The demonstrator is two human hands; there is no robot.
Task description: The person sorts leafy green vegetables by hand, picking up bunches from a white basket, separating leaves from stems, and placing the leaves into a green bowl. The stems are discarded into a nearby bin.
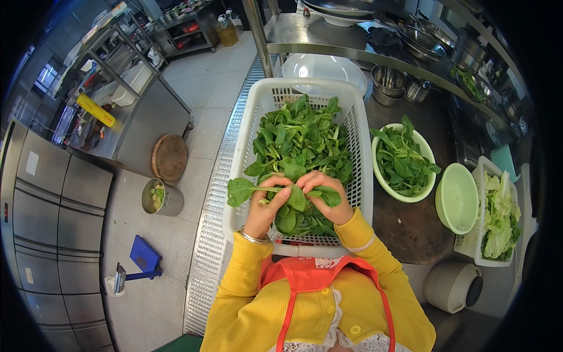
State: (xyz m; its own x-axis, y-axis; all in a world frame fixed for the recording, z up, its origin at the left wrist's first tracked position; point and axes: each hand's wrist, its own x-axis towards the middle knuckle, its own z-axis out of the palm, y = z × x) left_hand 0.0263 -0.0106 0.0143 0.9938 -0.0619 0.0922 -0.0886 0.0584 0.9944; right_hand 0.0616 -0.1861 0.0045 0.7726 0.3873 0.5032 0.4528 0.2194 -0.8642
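Observation:
My left hand and my right hand meet over the near part of a white perforated plastic basket. Both grip the stems of a small bunch of leafy greens, with thumbs and fingers pinched close together. One leaf sticks out to the left past my left hand, another droops below my right fingers. Beneath them, loose leafy greens fill much of the basket. To the right, a pale green bowl holds more of the same greens.
An empty light green basin stands right of the round wooden board. Beyond it, a white basket holds lettuce-like leaves. A steel shelf crosses above the far end, over a large white dish. A metal pot is on the floor at left.

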